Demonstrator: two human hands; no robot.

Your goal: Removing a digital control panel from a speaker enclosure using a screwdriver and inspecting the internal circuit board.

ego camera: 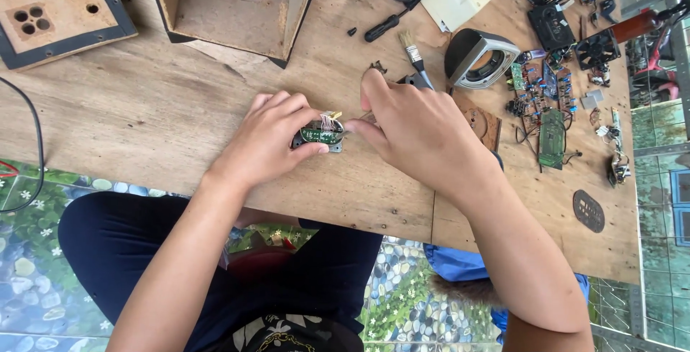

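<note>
1. My left hand (267,136) is curled around a small green circuit board (321,135), the thumb under its near edge and the fingers arched over its far side, pinning it to the wooden workbench (158,107).
2. The board lies flat near the bench's front edge, roughly midway along it, right between my two hands.
3. A bundle of thin pale wires (329,120) rises from the top of the board, on its right part.
4. My right hand (420,133) comes in from the board's right, thumb and fingers pressed together at its right end. They seem to pinch something thin there, but I cannot tell what it is.
5. My right index finger points away from me, beyond the board.
6. Just beyond that fingertip, further from me than the board, lies a paintbrush (414,53) with pale bristles and a dark handle.
7. To the brush's right stands a grey speaker housing (480,56) with an oval opening.
8. Beyond the board and a little right, a black-handled screwdriver (385,27) lies on the bench.
9. Well to the board's right, loose green circuit boards (552,136) and small parts are scattered.
10. Beyond the board to the left sits an open wooden speaker box (230,7), and further left a flat wooden panel (54,10) with holes.
</note>
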